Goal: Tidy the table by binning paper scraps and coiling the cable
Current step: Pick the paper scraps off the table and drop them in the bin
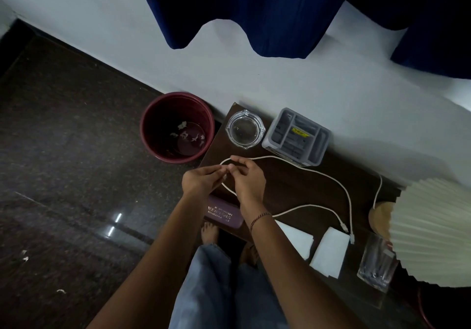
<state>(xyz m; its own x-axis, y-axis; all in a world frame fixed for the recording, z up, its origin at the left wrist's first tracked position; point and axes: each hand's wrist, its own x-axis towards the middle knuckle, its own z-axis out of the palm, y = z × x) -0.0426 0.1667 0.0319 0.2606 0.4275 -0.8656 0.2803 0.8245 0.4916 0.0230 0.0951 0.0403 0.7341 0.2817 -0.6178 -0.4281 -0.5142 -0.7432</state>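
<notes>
Both hands are meeting over the near-left part of the dark table (300,188): the left hand (201,180) and the right hand (248,179) are touching fingertips and pinching the white cable (328,178) where it is forming a small loop. Just below them a purple case (223,214) is lying flat. From the right hand the cable is trailing away to the right, curving back to its plug ends beside two white paper sheets (330,251). Beyond the fingertips a glass ashtray (245,129) is sitting, with a grey organizer box (297,137) to its right. Farther left of the left hand, the maroon bin (177,127) is standing on the floor, paper scraps (187,133) lying inside.
</notes>
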